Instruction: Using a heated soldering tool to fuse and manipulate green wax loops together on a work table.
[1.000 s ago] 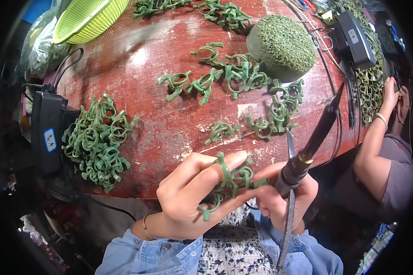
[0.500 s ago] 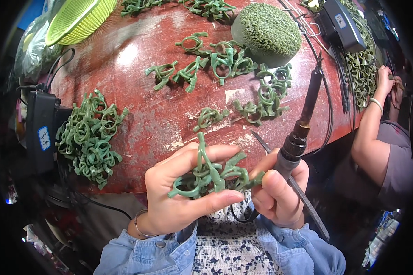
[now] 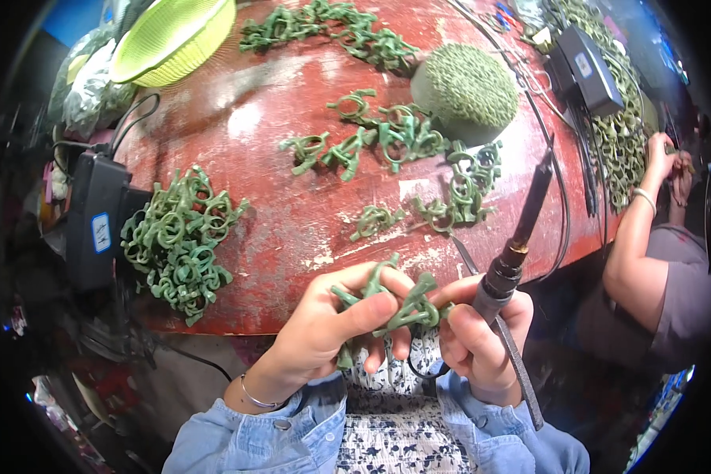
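My left hand [image 3: 312, 328] is closed on several green ring-shaped wax pieces [image 3: 417, 310], its thumb pressed across them. They are held just in front of the table's near edge. My right hand [image 3: 486, 347] grips a black soldering-iron-like pen [image 3: 501, 276], its tip pointing up and away. A thin grey metal tool [image 3: 521, 383] also passes through the right hand, slanting from its pointed far end down toward me. The right thumb and fingertips touch the right end of the green pieces. Part of the pieces is hidden behind the left fingers.
Piles of green rings [image 3: 182, 245] lie on the worn red table [image 3: 268, 261], others farther back. A round block with a rough green top [image 3: 470, 83] stands among them. Black boxes [image 3: 95, 221] with cables flank the sides; a yellow-green basket [image 3: 178, 47] is far left. A co-worker's arm [image 3: 640, 213] is right.
My left hand has turned the green pieces, and its thumb now lies over them. The view has shifted slightly, so the table's contents sit lower and farther right. The right hand keeps both tools.
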Available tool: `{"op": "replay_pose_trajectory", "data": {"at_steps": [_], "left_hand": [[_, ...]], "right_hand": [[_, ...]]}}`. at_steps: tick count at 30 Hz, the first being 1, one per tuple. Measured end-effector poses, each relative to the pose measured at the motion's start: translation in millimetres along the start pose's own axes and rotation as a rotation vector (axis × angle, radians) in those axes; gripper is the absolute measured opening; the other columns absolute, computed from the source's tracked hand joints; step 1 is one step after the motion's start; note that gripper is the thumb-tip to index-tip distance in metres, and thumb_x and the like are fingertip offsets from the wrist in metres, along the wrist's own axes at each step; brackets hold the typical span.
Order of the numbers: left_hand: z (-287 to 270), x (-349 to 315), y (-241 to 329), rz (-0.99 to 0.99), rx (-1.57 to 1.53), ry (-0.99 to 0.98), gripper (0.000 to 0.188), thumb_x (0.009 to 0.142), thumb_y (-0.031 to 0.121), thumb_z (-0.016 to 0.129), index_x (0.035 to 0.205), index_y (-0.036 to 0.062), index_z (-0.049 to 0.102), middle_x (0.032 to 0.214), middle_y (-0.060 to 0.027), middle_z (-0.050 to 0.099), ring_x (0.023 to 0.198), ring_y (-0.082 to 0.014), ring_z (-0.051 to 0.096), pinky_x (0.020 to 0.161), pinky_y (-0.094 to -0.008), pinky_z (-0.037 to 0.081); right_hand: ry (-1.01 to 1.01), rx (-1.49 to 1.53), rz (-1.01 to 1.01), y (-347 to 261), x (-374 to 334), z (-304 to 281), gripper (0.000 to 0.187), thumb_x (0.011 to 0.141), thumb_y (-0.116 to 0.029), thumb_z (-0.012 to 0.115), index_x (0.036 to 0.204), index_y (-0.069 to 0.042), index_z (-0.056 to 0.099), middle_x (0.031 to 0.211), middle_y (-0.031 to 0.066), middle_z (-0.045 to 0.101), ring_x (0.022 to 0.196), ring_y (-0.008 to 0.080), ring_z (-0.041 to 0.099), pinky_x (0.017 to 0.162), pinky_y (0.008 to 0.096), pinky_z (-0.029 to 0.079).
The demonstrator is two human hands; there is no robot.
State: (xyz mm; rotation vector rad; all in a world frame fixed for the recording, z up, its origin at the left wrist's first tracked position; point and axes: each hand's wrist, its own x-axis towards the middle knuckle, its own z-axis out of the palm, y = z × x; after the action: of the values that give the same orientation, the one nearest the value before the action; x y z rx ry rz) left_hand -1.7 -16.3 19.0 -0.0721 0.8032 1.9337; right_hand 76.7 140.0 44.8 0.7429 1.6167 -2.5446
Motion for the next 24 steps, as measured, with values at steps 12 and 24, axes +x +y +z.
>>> {"op": "replay_pose_trajectory", "data": {"at_steps": [12, 24], "left_hand": [[-21, -31, 75, 1.253, 1.781, 0.905, 0.024, 0.071, 0.019, 0.070, 0.078, 0.0000, 0.057, 0.080, -0.0103, 0.053, 0.067, -0.0230, 0.053, 0.059, -0.0310, 0.043], [-37, -37, 128, 0.783, 2.220, 1.054, 0.026, 0.070, 0.023, 0.069, 0.077, 0.0004, 0.058, 0.083, -0.0126, 0.055, 0.079, -0.0281, 0.053, 0.071, -0.0358, 0.044]], "right_hand": [[0.169, 0.039, -0.145, 10, -2, 6, 0.014, 0.081, -0.008, 0.054, 0.087, 0.004, 0.052, 0.048, 0.0010, 0.042, 0.033, 0.0038, 0.033, 0.029, 0.0164, 0.023], [0.142, 0.019, -0.080, 12, -7, 15, 0.012, 0.080, -0.007, 0.057, 0.085, 0.004, 0.054, 0.046, 0.0011, 0.043, 0.034, 0.0045, 0.036, 0.031, 0.0179, 0.023]]}}
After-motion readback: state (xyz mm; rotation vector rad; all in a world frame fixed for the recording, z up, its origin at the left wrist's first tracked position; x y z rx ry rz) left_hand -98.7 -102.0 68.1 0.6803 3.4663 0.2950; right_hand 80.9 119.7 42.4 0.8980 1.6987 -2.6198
